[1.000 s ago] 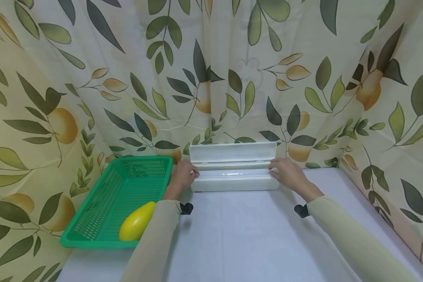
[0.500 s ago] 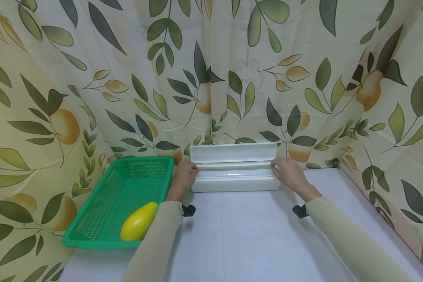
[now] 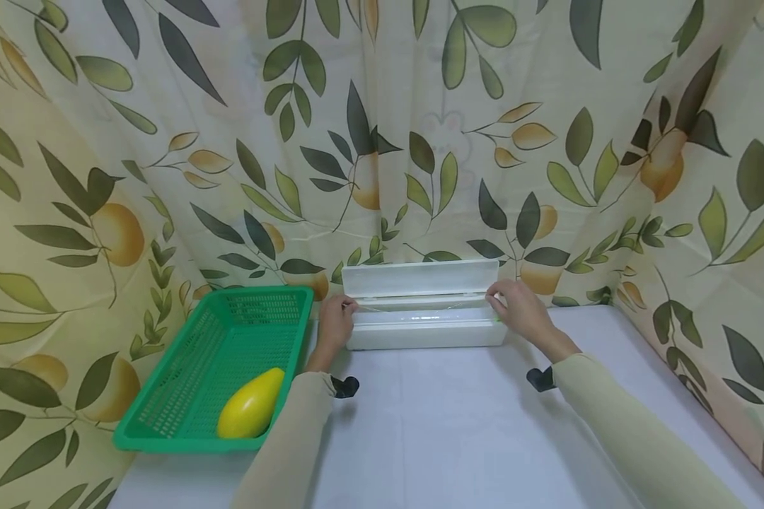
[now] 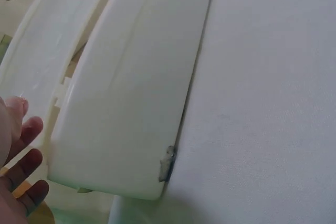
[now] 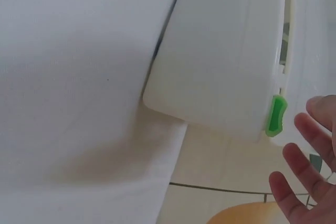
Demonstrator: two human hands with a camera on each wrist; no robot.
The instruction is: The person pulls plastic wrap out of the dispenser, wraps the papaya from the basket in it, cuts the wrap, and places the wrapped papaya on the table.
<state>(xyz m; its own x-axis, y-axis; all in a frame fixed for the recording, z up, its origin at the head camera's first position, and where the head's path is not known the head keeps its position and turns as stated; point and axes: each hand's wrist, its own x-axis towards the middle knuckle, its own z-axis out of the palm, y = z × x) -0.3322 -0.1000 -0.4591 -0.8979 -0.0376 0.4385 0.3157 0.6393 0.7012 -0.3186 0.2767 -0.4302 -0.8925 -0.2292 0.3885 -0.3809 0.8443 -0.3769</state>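
Observation:
A white cling film dispenser (image 3: 426, 336) stands at the back of the table, its lid (image 3: 420, 278) tipped up against the curtain. My left hand (image 3: 334, 326) is at its left end and my right hand (image 3: 521, 309) at its right end. Each pinches a corner of clear cling film (image 3: 414, 316) between thumb and forefinger; a faint film edge runs between them above the box. In the left wrist view, the fingertips (image 4: 32, 125) are beside the dispenser's end. The right wrist view shows a green slider (image 5: 276, 116) near my right fingers (image 5: 310, 129).
A green plastic basket (image 3: 184, 444) stands left of my left forearm, with a yellow mango-shaped fruit (image 3: 251, 404) inside. A leaf-patterned curtain (image 3: 395, 141) hangs close behind and at both sides. White cloth (image 3: 433, 424) covers the table before the dispenser.
Both hands have risen slightly from the dispenser's ends, and the film's edge now shows between them. A bit of green now shows by the right hand. The basket and fruit stay put.

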